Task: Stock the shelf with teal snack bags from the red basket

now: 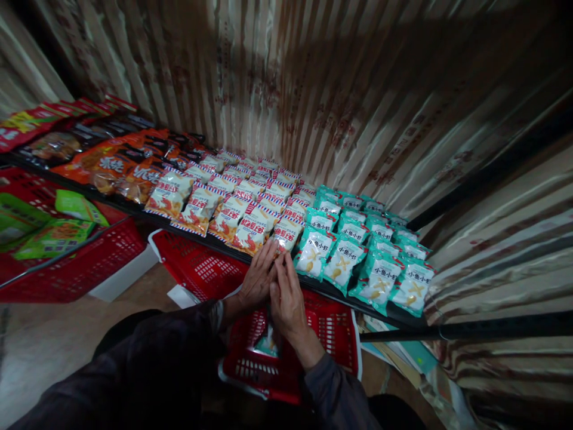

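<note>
Close together at the shelf's front edge, both hands have their fingers stretched toward a white and orange snack bag [287, 230] at the right end of its row. My left hand [256, 278] touches its lower left corner with the fingertips. Beside it, my right hand [289, 298] lies with long straight fingers against the same bag's lower end. Neither hand is wrapped around anything that I can see; the undersides of the fingers are hidden. To the left, matching snack bags [233, 215] lie in rows; teal snack bags [342, 260] line up on the right.
A black shelf [215, 243] carries orange bags [105, 162] and red bags [31, 122] farther left. Below are a red basket [331, 325] with a teal packet, another red basket [199, 263], and one with green packets [62, 236]. A striped curtain [340, 95] hangs behind; a dark pole [483, 173] slants right.
</note>
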{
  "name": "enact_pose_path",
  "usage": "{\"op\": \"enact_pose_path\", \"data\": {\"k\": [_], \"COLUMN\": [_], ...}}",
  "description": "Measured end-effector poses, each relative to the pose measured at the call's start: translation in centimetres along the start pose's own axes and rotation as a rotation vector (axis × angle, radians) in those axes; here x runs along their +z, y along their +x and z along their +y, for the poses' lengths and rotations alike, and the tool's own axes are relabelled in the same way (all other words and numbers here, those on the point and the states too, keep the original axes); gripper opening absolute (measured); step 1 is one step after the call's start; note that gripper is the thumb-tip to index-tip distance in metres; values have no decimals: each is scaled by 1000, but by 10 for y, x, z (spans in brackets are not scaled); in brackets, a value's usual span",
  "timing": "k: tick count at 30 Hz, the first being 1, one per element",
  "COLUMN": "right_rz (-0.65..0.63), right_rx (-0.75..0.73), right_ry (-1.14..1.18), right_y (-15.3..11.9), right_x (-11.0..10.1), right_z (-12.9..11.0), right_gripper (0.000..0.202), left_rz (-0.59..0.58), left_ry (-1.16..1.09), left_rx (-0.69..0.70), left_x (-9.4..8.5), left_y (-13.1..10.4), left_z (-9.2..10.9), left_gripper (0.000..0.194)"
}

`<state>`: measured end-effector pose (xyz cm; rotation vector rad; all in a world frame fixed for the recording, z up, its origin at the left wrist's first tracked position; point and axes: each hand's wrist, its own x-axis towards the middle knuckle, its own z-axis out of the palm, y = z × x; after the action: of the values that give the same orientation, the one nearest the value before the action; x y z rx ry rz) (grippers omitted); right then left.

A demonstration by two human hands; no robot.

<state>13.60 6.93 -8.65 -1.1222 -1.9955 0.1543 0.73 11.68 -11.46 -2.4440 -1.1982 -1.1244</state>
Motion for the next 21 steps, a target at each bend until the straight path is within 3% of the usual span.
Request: {"op": "enact_pose_path", "data": {"k": [5,13,21], "right_rz": [-11,-24,-2], "right_rx": [20,21,28], "right_ry": [5,7,12], "right_y": [3,2,5], "right_x": [7,14,17], "right_z": [-1,5,11], "right_gripper": [58,58,56], "left_rz": [-49,-14,-84], "left_ry": [-70,-196,-246], "left_rx": [-59,-24,-64], "left_x": [-3,5,9], "left_y": [-4,0,6], "left_z": [-5,-7,-14], "left_gripper": [64,65,63]}}
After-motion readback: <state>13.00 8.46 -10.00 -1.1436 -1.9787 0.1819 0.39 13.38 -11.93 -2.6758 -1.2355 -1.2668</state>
